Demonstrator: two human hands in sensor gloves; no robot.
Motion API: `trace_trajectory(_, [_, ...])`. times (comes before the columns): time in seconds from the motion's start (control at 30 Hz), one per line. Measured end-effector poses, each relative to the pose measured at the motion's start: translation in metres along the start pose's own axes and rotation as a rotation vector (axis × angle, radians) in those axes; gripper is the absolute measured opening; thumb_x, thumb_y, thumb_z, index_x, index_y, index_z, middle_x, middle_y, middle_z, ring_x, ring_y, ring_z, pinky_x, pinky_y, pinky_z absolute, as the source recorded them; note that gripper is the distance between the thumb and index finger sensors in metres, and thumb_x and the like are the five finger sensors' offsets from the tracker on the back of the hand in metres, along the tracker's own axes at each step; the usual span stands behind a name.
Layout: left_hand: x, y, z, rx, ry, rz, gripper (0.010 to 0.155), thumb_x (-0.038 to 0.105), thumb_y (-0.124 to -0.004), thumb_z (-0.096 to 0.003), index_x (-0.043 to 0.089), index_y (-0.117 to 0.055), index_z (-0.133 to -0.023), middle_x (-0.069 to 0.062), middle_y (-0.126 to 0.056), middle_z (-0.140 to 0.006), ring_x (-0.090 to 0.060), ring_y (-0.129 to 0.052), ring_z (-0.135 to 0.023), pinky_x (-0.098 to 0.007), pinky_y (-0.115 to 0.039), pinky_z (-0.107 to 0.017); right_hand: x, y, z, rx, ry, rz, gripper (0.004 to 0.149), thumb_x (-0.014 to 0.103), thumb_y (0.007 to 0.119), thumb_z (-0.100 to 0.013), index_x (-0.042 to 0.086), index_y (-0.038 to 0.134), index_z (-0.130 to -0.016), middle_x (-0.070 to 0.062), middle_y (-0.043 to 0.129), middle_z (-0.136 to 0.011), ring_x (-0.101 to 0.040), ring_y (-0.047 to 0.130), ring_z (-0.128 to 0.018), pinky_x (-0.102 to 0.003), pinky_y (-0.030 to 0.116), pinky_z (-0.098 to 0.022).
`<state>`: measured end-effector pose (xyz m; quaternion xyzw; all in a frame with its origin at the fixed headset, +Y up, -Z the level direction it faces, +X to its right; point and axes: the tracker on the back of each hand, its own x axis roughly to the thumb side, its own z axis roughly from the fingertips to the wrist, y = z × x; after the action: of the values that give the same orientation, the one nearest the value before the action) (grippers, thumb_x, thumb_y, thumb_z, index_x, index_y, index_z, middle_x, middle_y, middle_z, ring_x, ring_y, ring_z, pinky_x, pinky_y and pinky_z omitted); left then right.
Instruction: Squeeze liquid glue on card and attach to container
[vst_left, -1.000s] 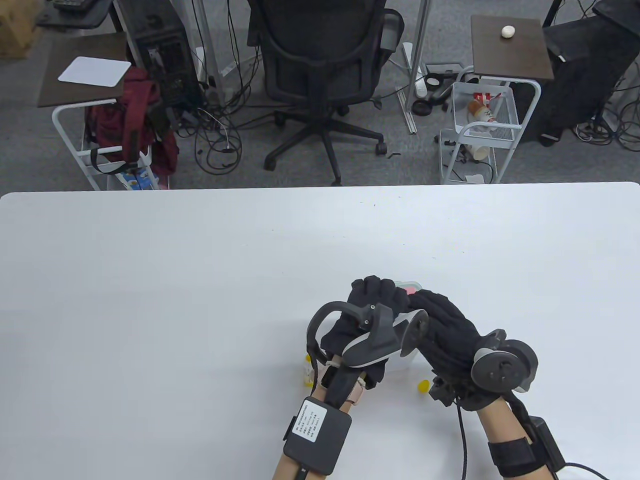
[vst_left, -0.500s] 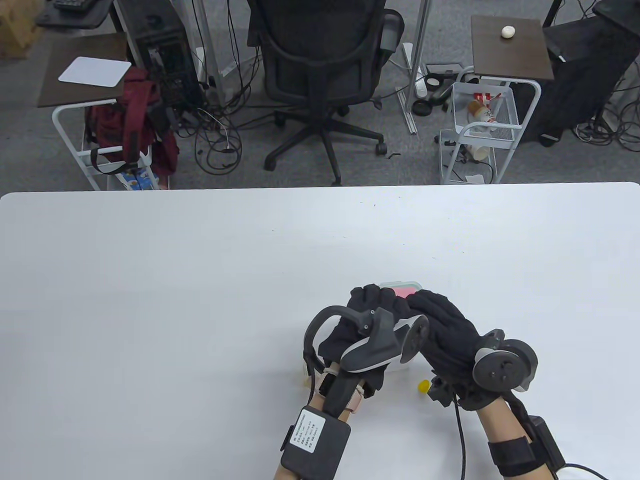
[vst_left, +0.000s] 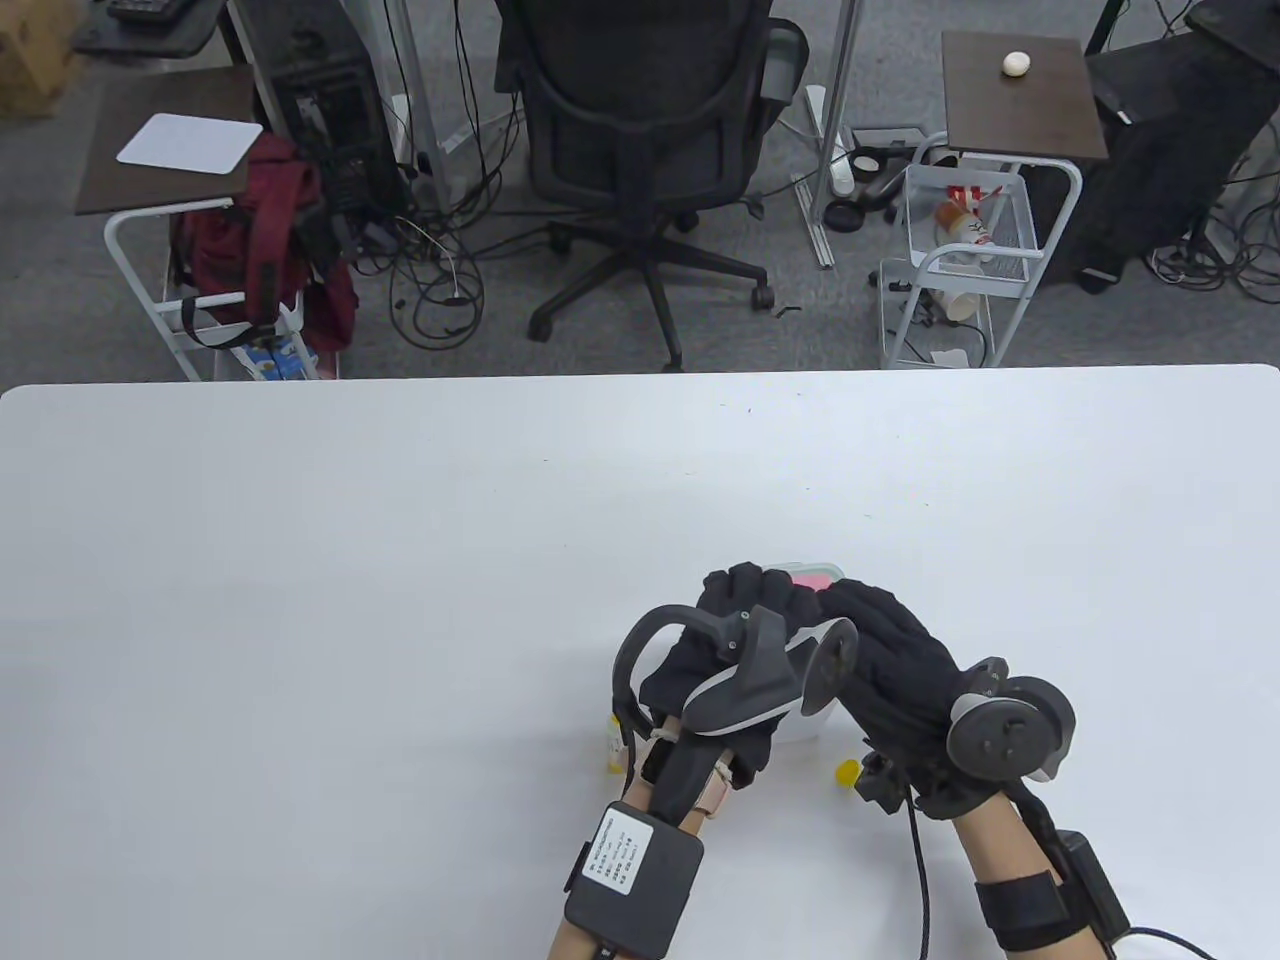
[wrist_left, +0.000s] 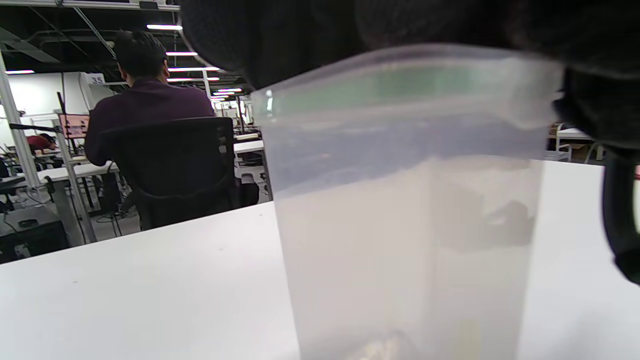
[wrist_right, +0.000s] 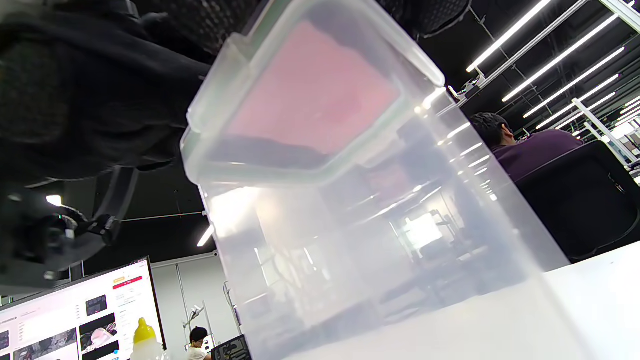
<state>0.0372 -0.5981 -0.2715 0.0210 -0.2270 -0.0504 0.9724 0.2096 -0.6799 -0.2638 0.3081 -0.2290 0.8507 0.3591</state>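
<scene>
A clear plastic container (vst_left: 812, 722) with a green-rimmed lid stands on the white table (vst_left: 300, 600). It fills the left wrist view (wrist_left: 410, 225) and the right wrist view (wrist_right: 360, 240). A pink card (vst_left: 812, 578) lies on the lid and shows through it in the right wrist view (wrist_right: 315, 105). My left hand (vst_left: 745, 600) and my right hand (vst_left: 855, 610) both rest on top of the lid, fingers pressing on the card. The glue bottle (vst_left: 612, 745) with a yellow tip lies on the table by my left wrist. Its yellow cap (vst_left: 848, 772) lies on the table under my right hand.
An office chair (vst_left: 640, 130) and two side carts (vst_left: 960, 250) stand on the floor beyond the table's far edge. A monitor (wrist_right: 75, 320) shows at the lower left of the right wrist view.
My left hand and wrist shifted slightly, uncovering the glue bottle again. Both hands stay on the lid over the pink card.
</scene>
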Motion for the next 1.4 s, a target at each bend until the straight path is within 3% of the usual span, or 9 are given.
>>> trace_trajectory(0.2, [-0.003, -0.003, 0.009, 0.023, -0.008, 0.023, 0.047, 0.038, -0.071, -0.0499, 0.030, -0.074, -0.096, 0.007, -0.082, -0.103, -0.022, -0.083, -0.100, -0.039, -0.070, -0.076, 0.000, 0.000, 0.000, -0.003, 0.007, -0.004, 0.042, 0.041, 0.061, -0.063, 0.017, 0.079, -0.093, -0.005, 0.070, -0.107, -0.034, 0.061, -0.104, -0.050, 0.047, -0.083])
trace_trajectory(0.77, [0.004, -0.011, -0.007, 0.066, 0.086, -0.037, 0.047, 0.038, -0.070, -0.0500, 0.032, -0.071, -0.097, 0.007, -0.079, -0.105, -0.022, -0.081, -0.101, -0.039, -0.068, -0.078, -0.001, 0.002, 0.001, -0.005, 0.001, 0.000, 0.044, 0.041, 0.061, -0.063, 0.016, 0.078, -0.094, -0.005, 0.070, -0.107, -0.034, 0.062, -0.104, -0.050, 0.047, -0.083])
trace_trajectory(1.13, [0.003, -0.014, 0.011, 0.111, 0.059, 0.007, 0.048, 0.039, -0.070, -0.0500, 0.030, -0.073, -0.097, 0.006, -0.080, -0.104, -0.022, -0.082, -0.101, -0.039, -0.069, -0.077, 0.000, 0.003, 0.001, -0.014, 0.008, 0.012, 0.042, 0.041, 0.060, -0.063, 0.017, 0.079, -0.093, -0.004, 0.071, -0.106, -0.034, 0.062, -0.103, -0.050, 0.048, -0.083])
trace_trajectory(1.4, [-0.003, -0.016, -0.004, 0.101, 0.101, 0.039, 0.048, 0.040, -0.070, -0.0501, 0.033, -0.072, -0.097, 0.008, -0.079, -0.105, -0.020, -0.080, -0.102, -0.038, -0.067, -0.079, 0.000, 0.003, 0.001, -0.015, -0.001, 0.035, 0.043, 0.041, 0.060, -0.063, 0.016, 0.078, -0.093, -0.005, 0.071, -0.106, -0.034, 0.063, -0.103, -0.050, 0.048, -0.083])
